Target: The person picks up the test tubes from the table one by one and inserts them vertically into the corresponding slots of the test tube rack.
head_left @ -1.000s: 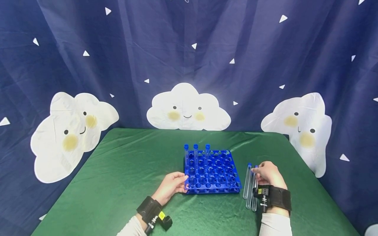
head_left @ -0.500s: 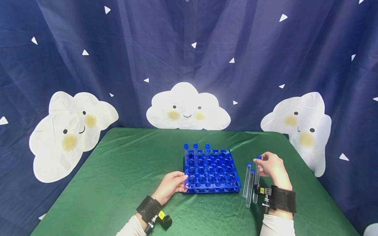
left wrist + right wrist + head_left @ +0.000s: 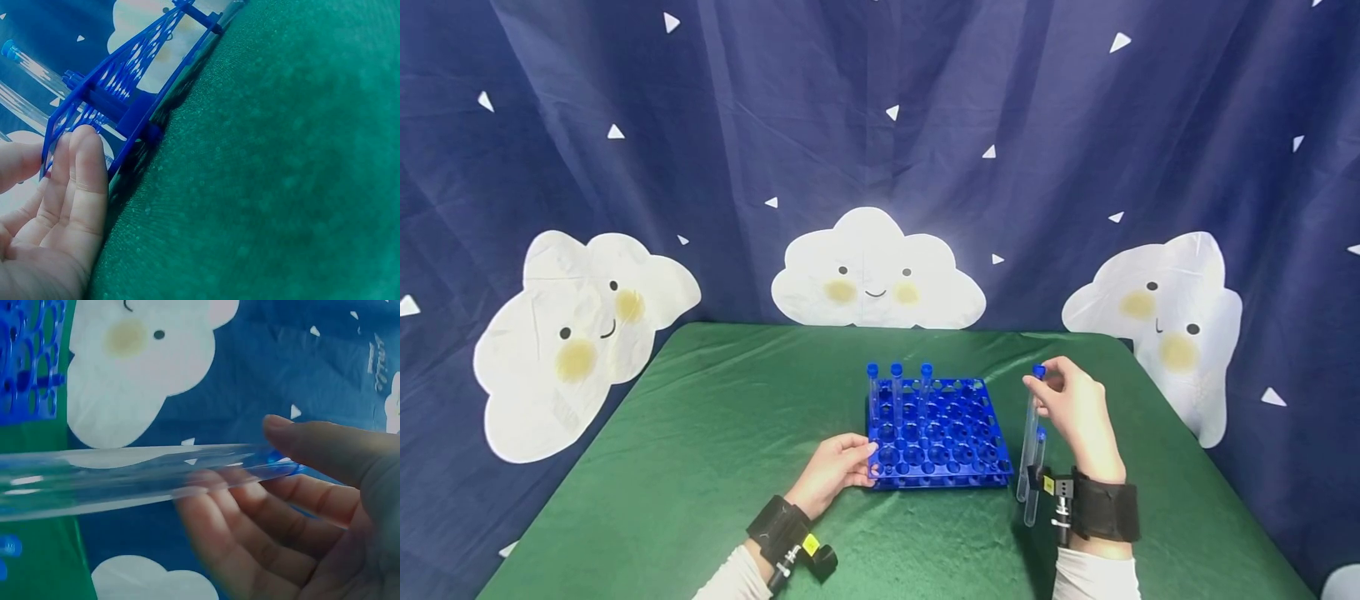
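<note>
Surface: green cloth (image 3: 700, 467) is spread over the table.
Left hand (image 3: 835, 471): relaxed fingers are laid against the near-left corner of the blue rack (image 3: 936, 433); nothing is gripped.
Right hand (image 3: 1071, 408): a clear tube (image 3: 1028, 433) is pinched near its blue cap and held upright (just right of the rack), above a second tube (image 3: 1034, 479) lying on the cloth.
Rack: three capped tubes (image 3: 897, 387) are stood in its far row.
Background: a navy curtain (image 3: 880, 125) printed with smiling clouds is hung behind.

green table (image 3: 700, 433), blue rack (image 3: 936, 433), loose tubes (image 3: 1037, 475)
</note>
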A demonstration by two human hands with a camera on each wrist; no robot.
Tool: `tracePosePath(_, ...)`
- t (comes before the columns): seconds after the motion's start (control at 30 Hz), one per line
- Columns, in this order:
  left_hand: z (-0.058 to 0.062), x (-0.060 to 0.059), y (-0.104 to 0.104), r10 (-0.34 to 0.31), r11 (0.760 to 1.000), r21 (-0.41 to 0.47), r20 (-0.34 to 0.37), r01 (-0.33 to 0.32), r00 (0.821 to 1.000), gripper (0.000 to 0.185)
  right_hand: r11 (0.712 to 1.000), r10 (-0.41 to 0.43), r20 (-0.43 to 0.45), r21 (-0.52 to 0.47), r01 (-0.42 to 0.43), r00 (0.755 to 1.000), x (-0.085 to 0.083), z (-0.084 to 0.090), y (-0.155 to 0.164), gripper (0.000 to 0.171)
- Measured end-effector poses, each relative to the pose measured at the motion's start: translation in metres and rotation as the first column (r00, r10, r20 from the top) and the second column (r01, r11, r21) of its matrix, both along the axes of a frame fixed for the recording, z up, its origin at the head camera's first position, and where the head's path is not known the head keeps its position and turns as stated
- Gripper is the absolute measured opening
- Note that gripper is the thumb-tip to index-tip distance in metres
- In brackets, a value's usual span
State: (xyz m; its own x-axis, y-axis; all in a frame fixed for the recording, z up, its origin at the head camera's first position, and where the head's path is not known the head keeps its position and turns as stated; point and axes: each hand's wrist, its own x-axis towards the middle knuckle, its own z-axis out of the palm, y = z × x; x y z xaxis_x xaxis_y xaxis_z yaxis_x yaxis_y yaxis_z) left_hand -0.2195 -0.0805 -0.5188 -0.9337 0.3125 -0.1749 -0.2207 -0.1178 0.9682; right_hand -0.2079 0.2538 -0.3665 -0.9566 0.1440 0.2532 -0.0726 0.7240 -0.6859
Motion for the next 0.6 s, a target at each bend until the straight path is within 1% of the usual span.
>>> tracePosePath(0.23, 0.0, 0.0, 0.0, -0.003, 1.0, 0.013, -0.003, 0.003, 1.0, 0.021, 1.0, -0.013, -0.126, 0.012, 0.014, 0.992, -0.002, -0.001, -0.012, 0.025)
tracePosePath(0.43, -0.001, 0.0, 0.0, -0.002, 1.0, 0.016, -0.001, 0.002, 1.0, 0.021, 0.999, 0.002, -0.19, -0.039, -0.01, 0.982, -0.005, -0.003, -0.024, 0.028)
tracePosePath(0.6, 0.0, 0.0, 0.0, -0.002, 1.0, 0.016, 0.0, 0.002, 1.0, 0.021, 0.997, -0.007, -0.239, -0.076, -0.012, 0.971, -0.006, -0.003, -0.033, 0.032)
